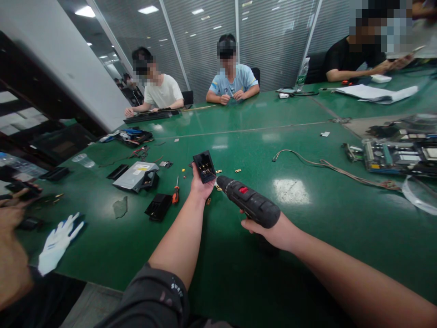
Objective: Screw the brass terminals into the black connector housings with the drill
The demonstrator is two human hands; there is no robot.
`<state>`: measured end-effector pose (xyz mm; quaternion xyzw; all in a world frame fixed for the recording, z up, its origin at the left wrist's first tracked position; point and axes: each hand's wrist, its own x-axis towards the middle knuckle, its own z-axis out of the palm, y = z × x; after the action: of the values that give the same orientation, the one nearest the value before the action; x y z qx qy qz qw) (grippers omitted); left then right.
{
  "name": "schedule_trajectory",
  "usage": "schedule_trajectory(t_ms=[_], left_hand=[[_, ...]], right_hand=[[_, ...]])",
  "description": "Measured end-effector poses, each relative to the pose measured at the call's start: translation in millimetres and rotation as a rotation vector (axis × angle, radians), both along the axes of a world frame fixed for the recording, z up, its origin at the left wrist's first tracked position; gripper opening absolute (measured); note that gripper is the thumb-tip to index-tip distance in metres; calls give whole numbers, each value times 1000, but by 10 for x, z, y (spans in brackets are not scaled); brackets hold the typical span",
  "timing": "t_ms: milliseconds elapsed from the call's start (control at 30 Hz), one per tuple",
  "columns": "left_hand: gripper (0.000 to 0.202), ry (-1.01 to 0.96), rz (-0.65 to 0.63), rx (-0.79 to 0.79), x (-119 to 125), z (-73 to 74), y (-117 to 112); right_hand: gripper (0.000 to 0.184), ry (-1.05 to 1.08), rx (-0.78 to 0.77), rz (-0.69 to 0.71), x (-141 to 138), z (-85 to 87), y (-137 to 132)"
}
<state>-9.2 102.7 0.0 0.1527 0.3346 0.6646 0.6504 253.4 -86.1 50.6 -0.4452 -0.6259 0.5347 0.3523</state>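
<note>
My left hand holds up a small black plastic housing with brass metal contacts inside its open face. My right hand grips a black cordless electric screwdriver with a red button, its nose pointing left at the housing. The nose ends close to the housing's lower edge, and I cannot tell whether they touch. Several small brass pieces lie on the green table just beyond my hands. An orange-handled screwdriver and a black housing lie to the left of my left hand.
A co-worker's hand works at the left edge, near a white glove. A silver optical drive lies left of centre. A circuit board and a long wire lie to the right. Several seated people line the far side.
</note>
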Motion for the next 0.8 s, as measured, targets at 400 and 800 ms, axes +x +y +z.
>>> schedule_trajectory(t_ms=[400,800], left_hand=[[66,-1,-30,7,-2,2,4],[64,-22,-43,24,-8,18,1]], right_hand=[[22,-7,7,16,8,24,5],[25,-17,19,23,12,-4,20]])
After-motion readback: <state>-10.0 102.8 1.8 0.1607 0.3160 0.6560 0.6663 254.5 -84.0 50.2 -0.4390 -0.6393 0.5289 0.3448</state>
